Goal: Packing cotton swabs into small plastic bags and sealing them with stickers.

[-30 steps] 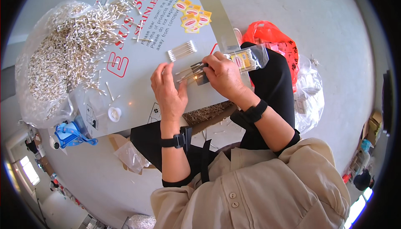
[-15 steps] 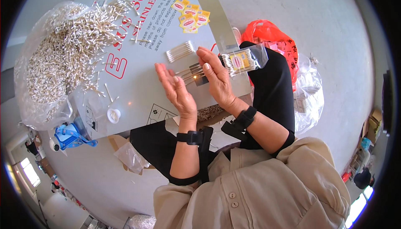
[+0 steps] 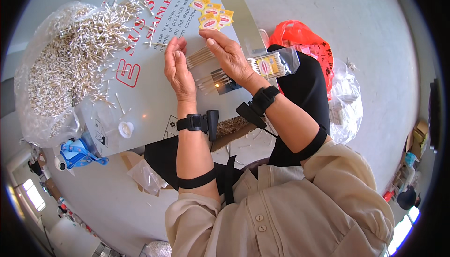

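Note:
A neat row of cotton swabs lies on the grey table between my two hands. My left hand stands on edge at the row's left ends, fingers stretched and palm turned inward. Over the right ends reaches my right hand, its fingers extended, hiding that part of the row. Neither hand is closed around anything. Just nearer to me, a second group of cotton swabs lies partly across a dark rectangle. Right of my right hand is a clear bag of swabs with a yellow card inside.
A big clear plastic bag spills a heap of loose swabs on the left. Yellow cards lie at the far side. A small white cup sits near the front edge. A red bag stands right of the table.
Both hands have moved away from me, from the nearer swabs to the farther row. The left hand has also shifted left. The nearer swabs are now uncovered.

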### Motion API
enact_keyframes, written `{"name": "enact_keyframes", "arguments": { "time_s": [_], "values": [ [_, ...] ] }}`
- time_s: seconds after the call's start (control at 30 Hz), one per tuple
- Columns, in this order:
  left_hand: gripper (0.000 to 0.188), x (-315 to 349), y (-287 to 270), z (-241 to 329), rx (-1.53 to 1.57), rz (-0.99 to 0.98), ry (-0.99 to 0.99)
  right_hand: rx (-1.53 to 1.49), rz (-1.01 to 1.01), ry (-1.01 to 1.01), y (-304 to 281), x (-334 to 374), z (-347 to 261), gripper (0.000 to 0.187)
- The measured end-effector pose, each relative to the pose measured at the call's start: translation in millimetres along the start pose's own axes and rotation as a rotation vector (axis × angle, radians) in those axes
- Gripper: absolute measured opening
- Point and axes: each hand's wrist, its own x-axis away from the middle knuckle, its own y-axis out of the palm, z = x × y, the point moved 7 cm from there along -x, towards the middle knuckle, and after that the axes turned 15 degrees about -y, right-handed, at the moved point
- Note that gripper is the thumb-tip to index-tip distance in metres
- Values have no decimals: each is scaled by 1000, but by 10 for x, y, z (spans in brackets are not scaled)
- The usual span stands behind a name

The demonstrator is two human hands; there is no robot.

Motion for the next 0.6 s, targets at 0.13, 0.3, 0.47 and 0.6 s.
{"name": "enact_keyframes", "arguments": {
  "time_s": [0.13,0.3,0.47,0.6],
  "values": [
    [52,64,12,-40,-14,-25,-27,22,20,-10,-27,72,-30,34],
    [45,223,-4,-81,-14,-46,-63,-36,50,78,-41,258,-102,35],
    [41,312,-31,-22,-413,82,101,-129,101,101,-110,366,-76,36],
    [43,219,-143,148,-535,172,183,-156,130,115,-113,352,-101,37]
  ]
}}
